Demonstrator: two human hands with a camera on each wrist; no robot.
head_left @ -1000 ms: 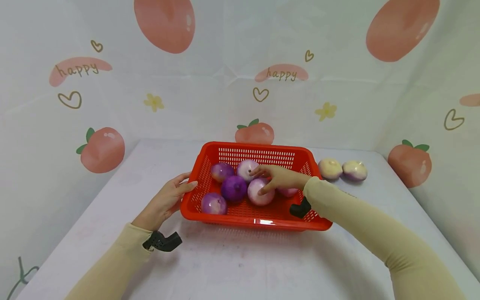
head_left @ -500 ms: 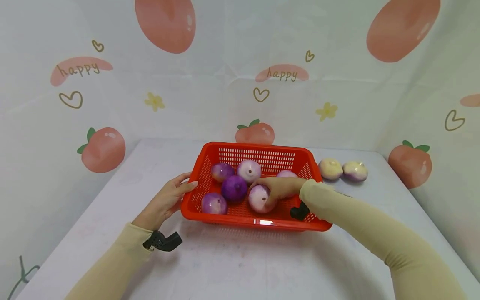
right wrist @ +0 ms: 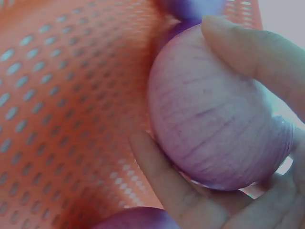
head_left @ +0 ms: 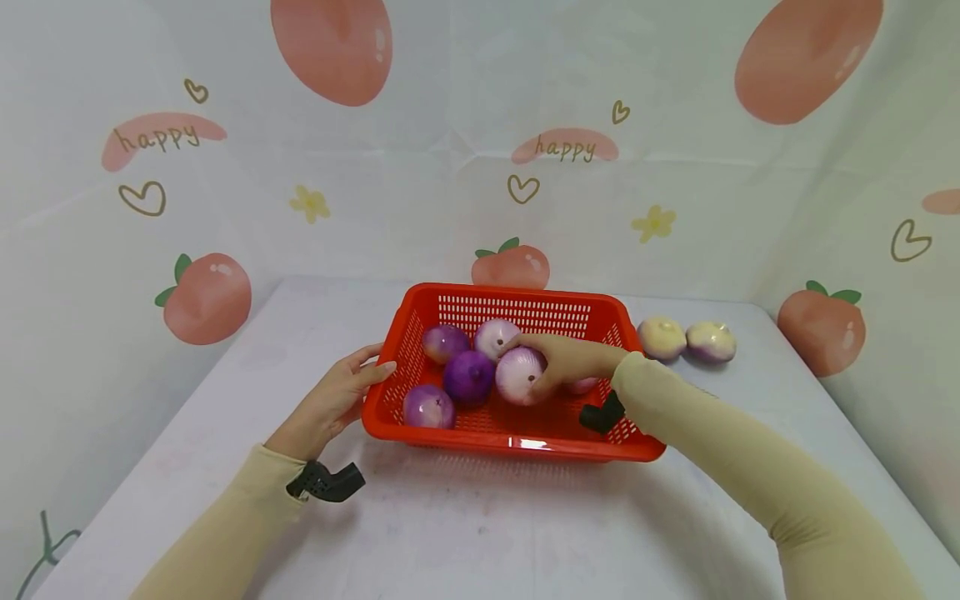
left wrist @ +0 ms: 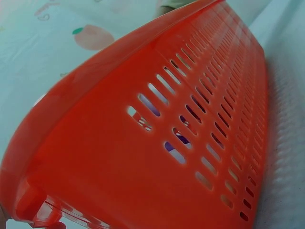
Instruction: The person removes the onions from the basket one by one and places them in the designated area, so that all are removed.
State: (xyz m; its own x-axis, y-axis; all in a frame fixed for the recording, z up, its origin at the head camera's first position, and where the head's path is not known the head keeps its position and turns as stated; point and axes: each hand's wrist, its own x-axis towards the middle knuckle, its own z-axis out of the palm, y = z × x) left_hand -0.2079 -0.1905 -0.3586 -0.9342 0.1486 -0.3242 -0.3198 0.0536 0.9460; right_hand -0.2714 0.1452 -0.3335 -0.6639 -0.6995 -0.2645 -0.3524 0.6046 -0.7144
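A red plastic basket with slotted walls stands on the table. My left hand grips its left rim, thumb on top; the other fingers are partly hidden. The basket's outer wall fills the left wrist view. Inside the basket, my right hand holds a pale purple onion with thumb and fingers curled round its sides, as the right wrist view shows of the same onion. Close to it lie a dark purple onion and a whitish onion.
Two more onions, one at the back left and one at the front left, lie in the basket. Another onion is mostly hidden under my right hand. Outside, two yellowish-white and purple onions sit right of the basket.
My right hand's fingers have closed round the pale onion, which shifted toward the front and has now come up and back slightly. The left hand and basket stay put.
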